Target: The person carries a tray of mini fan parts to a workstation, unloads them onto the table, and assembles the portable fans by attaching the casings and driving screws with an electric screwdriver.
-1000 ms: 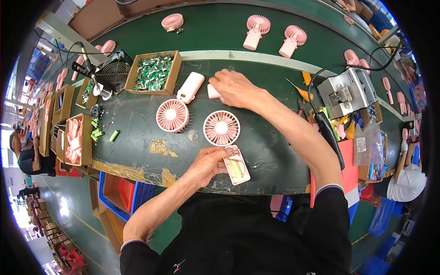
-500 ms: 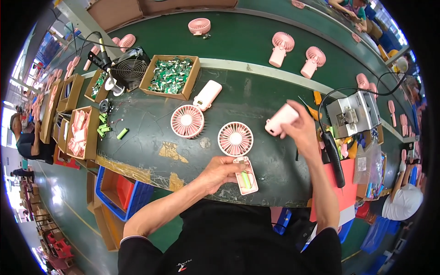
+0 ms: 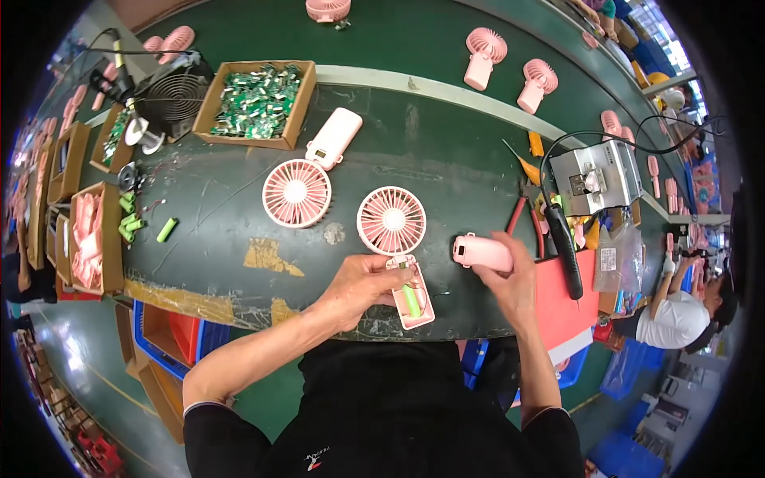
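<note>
My left hand is closed on the opened handle of a pink handheld fan near the bench's front edge. A green battery cell lies inside that handle shell, and the round fan head rests face up beyond it. To the right, my right hand grips a pink handle cover by its right end; a small dark window shows at the cover's left end. Another pink fan lies to the left, its handle shell pointing away from me.
A cardboard box of green circuit boards stands at the back left. Pink parts fill another box, near loose green cells. On the right are a black-handled soldering iron, red-handled pliers and a metal fixture.
My right hand has lowered the pink cover toward the bench and turned it, so its dark window now shows. The left hand still holds the opened handle. The whole view has shifted slightly.
</note>
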`<control>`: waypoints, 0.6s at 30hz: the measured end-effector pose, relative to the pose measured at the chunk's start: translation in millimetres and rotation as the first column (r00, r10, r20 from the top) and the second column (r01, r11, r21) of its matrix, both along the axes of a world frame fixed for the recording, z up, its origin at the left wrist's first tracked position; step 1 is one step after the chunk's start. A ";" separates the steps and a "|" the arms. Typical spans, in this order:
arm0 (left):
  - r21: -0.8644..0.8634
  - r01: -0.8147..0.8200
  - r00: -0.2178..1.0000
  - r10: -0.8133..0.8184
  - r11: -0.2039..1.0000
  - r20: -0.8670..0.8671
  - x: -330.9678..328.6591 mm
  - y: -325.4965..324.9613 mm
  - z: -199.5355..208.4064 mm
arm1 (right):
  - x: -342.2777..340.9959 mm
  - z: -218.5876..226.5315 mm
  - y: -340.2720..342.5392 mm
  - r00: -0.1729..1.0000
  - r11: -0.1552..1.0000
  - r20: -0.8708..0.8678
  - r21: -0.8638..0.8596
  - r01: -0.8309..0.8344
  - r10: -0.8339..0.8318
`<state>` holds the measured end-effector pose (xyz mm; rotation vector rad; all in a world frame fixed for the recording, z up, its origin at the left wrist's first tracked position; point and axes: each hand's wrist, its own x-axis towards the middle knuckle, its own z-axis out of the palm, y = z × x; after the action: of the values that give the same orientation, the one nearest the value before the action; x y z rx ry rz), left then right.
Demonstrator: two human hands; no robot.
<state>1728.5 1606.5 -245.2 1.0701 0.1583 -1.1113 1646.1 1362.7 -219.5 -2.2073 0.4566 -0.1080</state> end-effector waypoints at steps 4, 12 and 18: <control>0.000 0.044 0.995 -0.044 0.999 -0.086 5.8 0.1 -1.0 | -9.9 2.5 7.4 0.997 0.983 -0.070 -0.180 -0.031 0.018; -0.002 -0.080 0.982 0.078 0.997 -0.172 12.2 0.0 9.8 | -19.2 -21.4 20.1 0.991 0.960 0.126 -0.279 -0.003 0.039; 0.060 -0.016 0.995 0.022 0.998 -0.096 1.5 -12.7 -6.3 | -45.2 -38.6 12.8 0.952 0.959 0.297 -0.284 0.008 0.080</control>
<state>1730.0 1593.8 -251.5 1.0656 0.2792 -1.1473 1600.9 1375.5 -258.1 -2.4204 0.2373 -0.5172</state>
